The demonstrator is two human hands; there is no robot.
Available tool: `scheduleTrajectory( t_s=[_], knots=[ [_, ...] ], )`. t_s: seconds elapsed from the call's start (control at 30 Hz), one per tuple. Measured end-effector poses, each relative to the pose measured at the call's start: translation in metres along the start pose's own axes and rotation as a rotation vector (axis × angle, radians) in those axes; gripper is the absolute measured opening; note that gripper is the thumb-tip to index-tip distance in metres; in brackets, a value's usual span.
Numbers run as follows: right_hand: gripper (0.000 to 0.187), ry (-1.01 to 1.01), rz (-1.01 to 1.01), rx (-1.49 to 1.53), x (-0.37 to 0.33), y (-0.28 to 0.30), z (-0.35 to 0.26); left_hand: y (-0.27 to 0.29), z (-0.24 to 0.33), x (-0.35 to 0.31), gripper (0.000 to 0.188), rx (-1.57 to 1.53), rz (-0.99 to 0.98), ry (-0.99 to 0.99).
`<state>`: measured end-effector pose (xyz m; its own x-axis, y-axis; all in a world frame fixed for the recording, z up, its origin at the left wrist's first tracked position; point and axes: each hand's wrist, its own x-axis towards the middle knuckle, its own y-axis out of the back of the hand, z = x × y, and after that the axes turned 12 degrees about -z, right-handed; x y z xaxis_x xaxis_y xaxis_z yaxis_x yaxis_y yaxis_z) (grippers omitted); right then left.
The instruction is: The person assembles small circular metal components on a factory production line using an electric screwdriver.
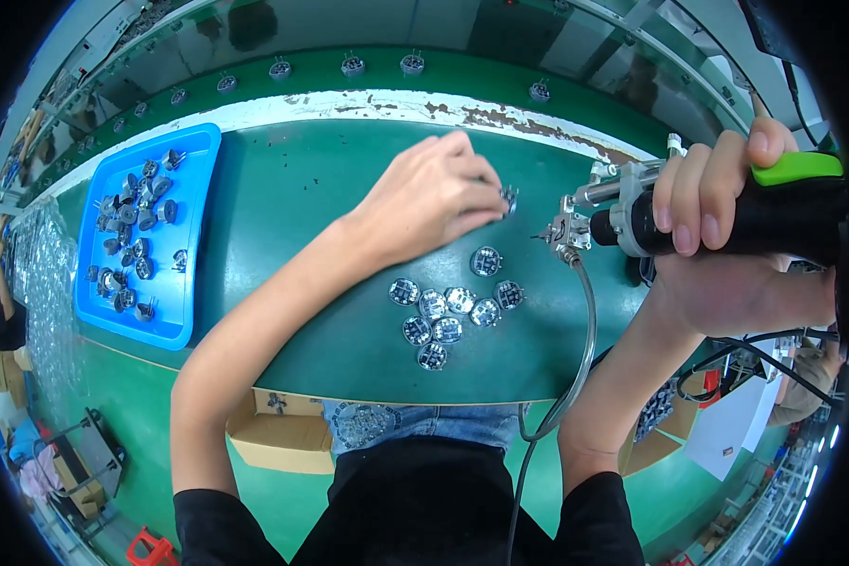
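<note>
My left hand [434, 193] is over the green table with its fingers pinched on a small round electronic part [509, 200], which the fingertips mostly hide. My right hand [722, 212] wraps around a black hand-held tool [783, 219] with a bright green piece [798, 168] on top. The tool's metal head [568, 229] points left toward the part, with a small gap between them. A grey hose [587, 321] hangs from that head. Several similar round parts with silvery, dark-patterned faces, such as one part [486, 261], lie on the table below my left hand.
A blue tray [205, 217] at the left holds many dark round parts. Beyond a peeling white ledge [387, 102], spaced round parts stand on a green strip [472, 74]. A cardboard box [278, 451] sits under the near table edge. Black cables [755, 344] hang at the right.
</note>
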<state>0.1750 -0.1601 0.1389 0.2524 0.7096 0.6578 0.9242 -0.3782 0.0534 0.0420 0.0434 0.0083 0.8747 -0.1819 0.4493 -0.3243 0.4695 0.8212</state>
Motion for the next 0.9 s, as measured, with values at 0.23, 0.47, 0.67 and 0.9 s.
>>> scheduleTrajectory(
  t_s=[0.23, 0.47, 0.67, 0.9],
  knots=[
    [0.094, -0.058, 0.004, 0.014, -0.01, 0.001, 0.007, -0.006, 0.002, -0.011, 0.01, -0.193, -0.115, -0.086],
    [0.094, -0.103, 0.009, 0.03, -0.016, 0.005, 0.011, -0.01, 0.004, -0.013, 0.01, -0.153, -0.072, -0.109],
    [0.093, -0.127, 0.005, 0.048, -0.017, 0.008, 0.012, -0.009, 0.005, -0.013, 0.01, -0.136, -0.074, -0.114],
    [0.093, -0.15, 0.001, 0.067, -0.011, 0.006, 0.022, -0.011, 0.004, -0.014, 0.01, -0.143, -0.075, -0.106]
  ],
)
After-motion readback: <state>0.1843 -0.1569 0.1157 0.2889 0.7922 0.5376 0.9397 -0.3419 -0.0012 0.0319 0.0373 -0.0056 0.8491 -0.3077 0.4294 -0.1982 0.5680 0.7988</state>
